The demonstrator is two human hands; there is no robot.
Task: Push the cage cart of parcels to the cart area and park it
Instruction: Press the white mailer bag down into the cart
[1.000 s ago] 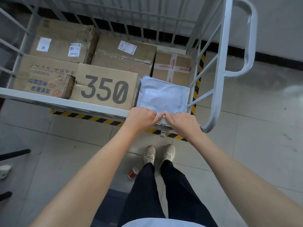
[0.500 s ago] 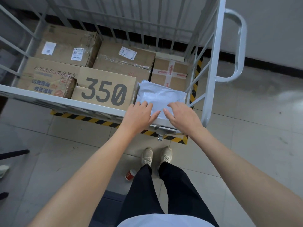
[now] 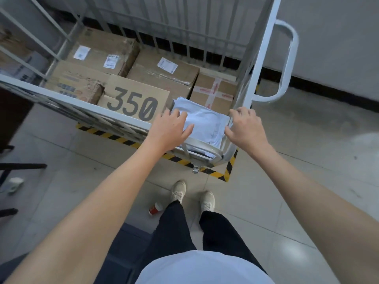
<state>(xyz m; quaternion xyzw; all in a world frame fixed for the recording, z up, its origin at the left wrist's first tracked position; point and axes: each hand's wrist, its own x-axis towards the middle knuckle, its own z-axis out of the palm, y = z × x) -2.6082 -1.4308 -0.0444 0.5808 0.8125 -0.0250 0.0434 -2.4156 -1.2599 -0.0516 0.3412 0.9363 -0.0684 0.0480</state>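
Note:
The white metal cage cart stands in front of me against a grey wall, with a loop handle on its right side. Inside lie several cardboard parcels, one printed "350", and a pale grey mailer bag at the near right corner. My left hand hovers with fingers spread over the near rail and the bag's left edge. My right hand is spread beside the bag's right edge, near the corner post. Neither hand grips anything.
Yellow-black hazard tape marks the tiled floor under the cart's near corner. A red cup lies by my left shoe. Dark furniture legs and a small white object sit at the left. The floor to the right is bare tile.
My hands have let go of the near rail, where they were side by side, and have moved apart and forward over the mailer bag. The cart looks unmoved.

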